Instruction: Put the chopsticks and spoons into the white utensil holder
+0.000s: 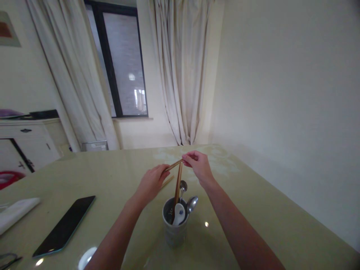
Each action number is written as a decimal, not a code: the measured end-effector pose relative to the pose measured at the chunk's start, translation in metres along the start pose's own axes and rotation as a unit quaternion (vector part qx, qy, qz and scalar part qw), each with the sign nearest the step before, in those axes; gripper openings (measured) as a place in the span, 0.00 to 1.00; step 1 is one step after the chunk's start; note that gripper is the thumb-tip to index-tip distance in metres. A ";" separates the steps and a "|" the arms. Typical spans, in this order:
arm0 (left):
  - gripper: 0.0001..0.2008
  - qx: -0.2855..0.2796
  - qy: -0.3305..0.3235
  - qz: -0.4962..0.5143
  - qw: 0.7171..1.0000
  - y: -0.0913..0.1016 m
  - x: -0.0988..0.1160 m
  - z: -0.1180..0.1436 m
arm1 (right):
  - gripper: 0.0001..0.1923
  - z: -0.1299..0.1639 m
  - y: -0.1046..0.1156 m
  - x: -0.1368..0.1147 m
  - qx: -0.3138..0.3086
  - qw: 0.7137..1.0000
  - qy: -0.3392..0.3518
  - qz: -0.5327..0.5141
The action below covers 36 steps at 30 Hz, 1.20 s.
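My left hand [152,183] is closed around light wooden chopsticks [174,164], which slant up to the right above the table. At their far end, the fingertips of my right hand [199,165] pinch them. Another light chopstick [168,181] shows just below my left hand; whether that hand holds it I cannot tell. Between my forearms stands a grey utensil cup [174,236]. Upright in it are darker brown chopsticks [177,187], a white ceramic spoon [179,214] with a blue mark, a metal spoon [192,204] and a second round metal spoon [183,186].
On the left of the glossy greenish table [112,176] lie a dark tablet-like slab [66,227] and a white object [18,213]. A wall [295,112] borders the table's right side. Behind are curtains [182,67] and a white cabinet [30,142].
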<state>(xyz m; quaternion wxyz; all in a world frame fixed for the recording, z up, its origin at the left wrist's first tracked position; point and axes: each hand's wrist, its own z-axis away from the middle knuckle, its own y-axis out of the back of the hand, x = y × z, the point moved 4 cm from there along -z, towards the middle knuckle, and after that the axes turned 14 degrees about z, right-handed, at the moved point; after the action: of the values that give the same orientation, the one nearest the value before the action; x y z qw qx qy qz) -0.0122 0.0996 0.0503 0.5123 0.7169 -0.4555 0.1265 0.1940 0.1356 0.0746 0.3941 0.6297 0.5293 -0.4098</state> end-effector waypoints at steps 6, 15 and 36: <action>0.15 -0.039 0.021 0.048 0.998 -0.002 -0.002 0.000 | 0.23 0.000 -0.005 0.011 -0.033 0.999 -0.038 -0.004; 0.19 -0.073 0.180 -0.165 0.967 -0.003 -0.067 0.017 | 0.28 0.007 0.004 -0.022 -0.158 0.982 0.008 0.102; 0.12 -0.110 0.169 -0.122 0.972 -0.013 -0.082 0.024 | 0.19 -0.007 0.078 -0.048 0.189 0.977 0.097 -0.032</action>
<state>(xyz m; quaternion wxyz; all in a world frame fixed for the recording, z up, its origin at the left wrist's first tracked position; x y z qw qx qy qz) -0.0544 0.1230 -0.0216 0.6690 0.6748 -0.2824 0.1319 0.2666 0.1153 0.1271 0.2021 0.7123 0.4976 -0.4519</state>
